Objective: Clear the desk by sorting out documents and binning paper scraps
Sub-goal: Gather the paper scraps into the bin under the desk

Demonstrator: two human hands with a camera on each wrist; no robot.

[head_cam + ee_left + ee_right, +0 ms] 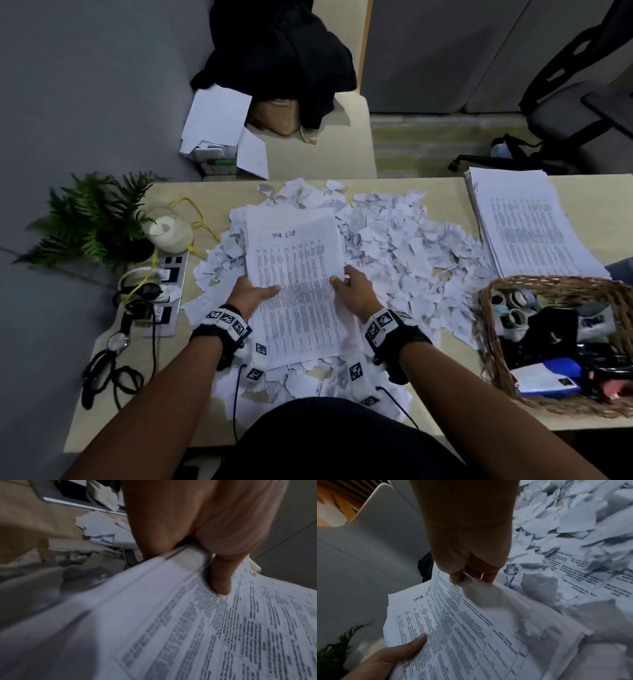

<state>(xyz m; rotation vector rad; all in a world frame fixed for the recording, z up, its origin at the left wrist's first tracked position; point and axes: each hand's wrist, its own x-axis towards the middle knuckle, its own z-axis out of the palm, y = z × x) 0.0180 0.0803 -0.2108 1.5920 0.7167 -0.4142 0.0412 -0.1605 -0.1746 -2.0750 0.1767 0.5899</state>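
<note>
Light, floppy sheaf of printed documents (298, 284), lifted above the scrap heap (394, 246) on the counter (445, 404), pinched at both side edges by left hand (251, 296) and right hand (358, 291); likely best supported there against sagging.

Both my forearms reach forward side by side, each with a black strap and patterned marker blocks at the wrist. My left hand (251, 296) grips the left edge of the sheaf of printed pages (298, 284), thumb lying flat across the top sheet and the other fingers tucked beneath; from the left wrist view my thumb (219, 577) presses down on the print. My right hand (356, 291) holds the right edge of the same sheaf, thumb on top pointing inward, fingers (488, 574) curled under the paper. The two hands sit level with each other, the sheaf between them.
</note>
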